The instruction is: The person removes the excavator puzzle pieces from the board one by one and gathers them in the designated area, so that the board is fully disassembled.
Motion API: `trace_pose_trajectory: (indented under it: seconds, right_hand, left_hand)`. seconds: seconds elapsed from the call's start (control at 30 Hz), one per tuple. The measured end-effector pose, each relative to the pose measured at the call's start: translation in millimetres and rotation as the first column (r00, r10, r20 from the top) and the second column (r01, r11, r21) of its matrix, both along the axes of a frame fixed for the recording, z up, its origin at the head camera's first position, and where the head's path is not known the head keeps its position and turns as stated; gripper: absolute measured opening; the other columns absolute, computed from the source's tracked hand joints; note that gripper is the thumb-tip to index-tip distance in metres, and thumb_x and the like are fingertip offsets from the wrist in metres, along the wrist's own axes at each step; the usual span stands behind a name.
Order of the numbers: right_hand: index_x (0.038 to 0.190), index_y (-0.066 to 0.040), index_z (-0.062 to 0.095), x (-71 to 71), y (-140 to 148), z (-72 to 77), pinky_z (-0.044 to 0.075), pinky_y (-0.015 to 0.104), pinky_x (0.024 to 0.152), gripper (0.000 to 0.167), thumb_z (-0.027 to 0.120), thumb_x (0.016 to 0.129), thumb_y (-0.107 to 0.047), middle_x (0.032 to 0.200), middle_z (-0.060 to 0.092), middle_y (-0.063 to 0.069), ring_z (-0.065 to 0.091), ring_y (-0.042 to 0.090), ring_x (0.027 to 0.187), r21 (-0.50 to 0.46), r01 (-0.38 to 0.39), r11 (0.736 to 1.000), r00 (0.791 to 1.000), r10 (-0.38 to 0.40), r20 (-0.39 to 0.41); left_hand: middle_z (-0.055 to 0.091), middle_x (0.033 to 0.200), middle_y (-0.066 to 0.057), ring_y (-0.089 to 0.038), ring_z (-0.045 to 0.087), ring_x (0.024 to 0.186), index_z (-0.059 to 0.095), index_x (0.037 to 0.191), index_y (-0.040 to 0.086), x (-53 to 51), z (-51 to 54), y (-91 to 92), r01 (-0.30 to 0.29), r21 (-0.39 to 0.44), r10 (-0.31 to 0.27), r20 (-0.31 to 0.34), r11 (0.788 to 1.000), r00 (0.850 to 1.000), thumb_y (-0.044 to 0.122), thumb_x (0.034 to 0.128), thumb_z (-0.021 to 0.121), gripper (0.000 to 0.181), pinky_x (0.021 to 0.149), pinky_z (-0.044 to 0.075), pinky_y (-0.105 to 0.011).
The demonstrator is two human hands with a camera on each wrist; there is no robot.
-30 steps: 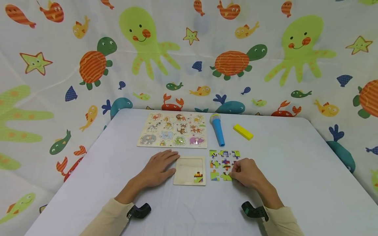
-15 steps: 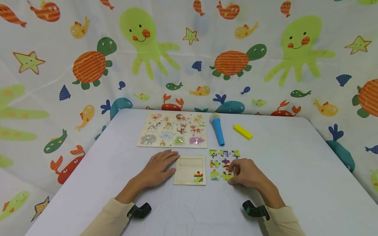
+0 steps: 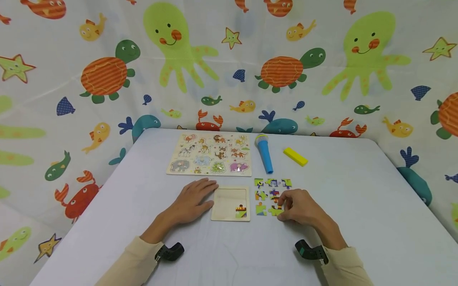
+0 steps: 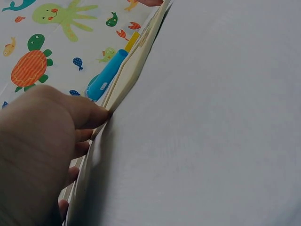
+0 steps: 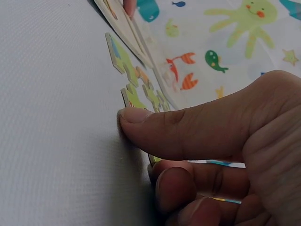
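Note:
My left hand [image 3: 195,200] lies on the table with its fingertips and thumb at the left edge of a small square wooden puzzle tray [image 3: 223,204]; the left wrist view shows the thumb touching the rim. One picture piece [image 3: 241,211] sits in the tray's lower right corner. To the right, loose jigsaw pieces [image 3: 261,209] lie in rows. My right hand [image 3: 302,206] is over the right side of these rows, thumb and index finger curved and apart. In the right wrist view its thumb [image 5: 146,125] is against a green piece [image 5: 133,98]. Its fingers hide some pieces.
Behind the tray lies an animal picture board [image 3: 211,154]. A blue toy microphone [image 3: 264,155] and a yellow block [image 3: 295,156] are to its right. A sea-animal cloth [image 3: 229,87] hangs behind the white table [image 3: 229,254].
My right thumb and index finger, close together one second ago, have spread apart over the pieces. The head view has tilted slightly. My left hand stays at the tray.

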State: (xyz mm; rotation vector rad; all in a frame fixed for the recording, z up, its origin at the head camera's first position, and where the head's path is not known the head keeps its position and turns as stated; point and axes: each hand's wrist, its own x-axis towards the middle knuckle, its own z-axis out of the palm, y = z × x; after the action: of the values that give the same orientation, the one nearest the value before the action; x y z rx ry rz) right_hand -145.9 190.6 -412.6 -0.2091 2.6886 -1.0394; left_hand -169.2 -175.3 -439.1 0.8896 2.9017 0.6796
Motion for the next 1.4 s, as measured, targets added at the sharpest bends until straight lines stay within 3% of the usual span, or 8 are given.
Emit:
trace_pose_trajectory:
  seconds: [0.4,0.8,1.03,1.23,1.4]
  right_hand:
    - [0.093,-0.011,0.067,-1.6,-2,3.5,0.048,0.03,0.052,0.033,0.092,0.073,-0.019,0.071,0.056,0.003,0.054,0.017,0.058,0.024,-0.016,1.0,0.999,0.016,-0.032]
    - [0.095,-0.009,0.072,-1.1,-44,3.4,0.046,0.026,0.053,0.014,0.08,0.084,-0.011,0.072,0.057,-0.003,0.053,0.015,0.066,-0.049,-0.148,0.988,0.975,0.138,-0.174]
    - [0.099,-0.008,0.075,-3.4,-72,4.7,0.045,0.025,0.058,0.018,0.081,0.084,-0.016,0.07,0.056,-0.006,0.053,0.012,0.069,-0.009,-0.24,0.971,0.956,0.234,-0.178]
    - [0.106,-0.005,0.076,-2.4,-90,6.1,0.049,0.027,0.068,0.03,0.085,0.08,-0.017,0.082,0.063,-0.005,0.054,0.013,0.076,0.04,-0.258,0.965,0.944,0.26,-0.201]
    - [0.108,-0.004,0.076,-1.5,-99,3.8,0.05,0.031,0.076,0.037,0.089,0.077,-0.018,0.089,0.064,-0.003,0.054,0.014,0.083,0.095,-0.272,0.958,0.944,0.285,-0.168]
  left_hand:
    - [0.042,0.159,-0.005,-0.032,0.027,0.152,0.047,0.153,0.015,0.0,1.0,-0.5,-0.002,-0.003,0.002,0.006,1.0,1.0,0.031,0.1007,0.058,0.056,0.119,0.022,-0.062]
    - [0.042,0.159,-0.004,-0.031,0.027,0.152,0.048,0.152,0.015,0.1,0.0,-1.0,0.002,0.005,-0.002,0.002,1.0,1.0,0.032,0.1005,0.058,0.055,0.119,0.021,-0.062]
    - [0.041,0.16,-0.004,-0.03,0.025,0.153,0.047,0.153,0.016,-1.5,1.0,-1.1,-0.003,0.005,0.003,0.012,1.0,1.0,0.032,0.1007,0.058,0.056,0.12,0.02,-0.062]
    - [0.041,0.16,-0.004,-0.031,0.026,0.152,0.046,0.153,0.016,-1.9,1.8,-0.9,-0.003,-0.001,0.003,0.005,1.0,1.0,0.033,0.1007,0.058,0.057,0.119,0.022,-0.062]
    - [0.041,0.16,-0.003,-0.03,0.026,0.153,0.047,0.153,0.017,-0.2,0.8,-0.9,-0.009,0.001,0.009,0.018,1.0,1.0,0.032,0.1006,0.058,0.056,0.119,0.021,-0.062]
